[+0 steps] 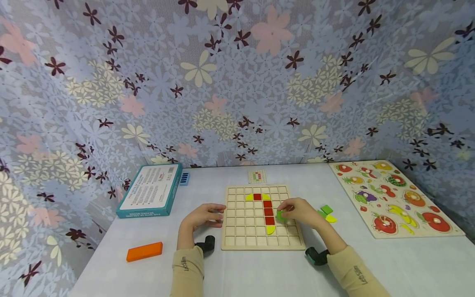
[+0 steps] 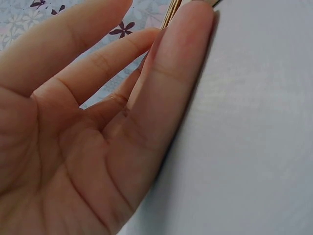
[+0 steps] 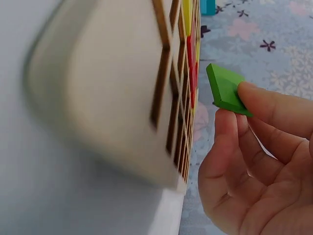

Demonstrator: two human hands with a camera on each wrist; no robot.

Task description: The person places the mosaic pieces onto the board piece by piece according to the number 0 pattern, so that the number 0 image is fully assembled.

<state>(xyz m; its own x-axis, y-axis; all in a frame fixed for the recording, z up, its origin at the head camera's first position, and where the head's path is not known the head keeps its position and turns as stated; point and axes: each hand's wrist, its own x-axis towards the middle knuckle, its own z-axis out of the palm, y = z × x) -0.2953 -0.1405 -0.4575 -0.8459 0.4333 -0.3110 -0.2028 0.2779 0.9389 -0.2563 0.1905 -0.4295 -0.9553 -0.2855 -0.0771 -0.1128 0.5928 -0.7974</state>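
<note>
A wooden grid board lies flat on the table, with several red square tiles and three yellow rounded tiles set in its cells. My right hand pinches a green square tile between thumb and fingers, held over the right part of the board beside the red column. At the board's left edge, my left hand rests with loosely bent fingers, fingertips right at the rim; its palm shows nothing held. Loose green tiles and a yellow tile lie right of the board.
Behind the board is a small pattern card. A teal-edged box and a small blue piece stand at the back left, an orange block at the front left. A fruit puzzle board lies at the right.
</note>
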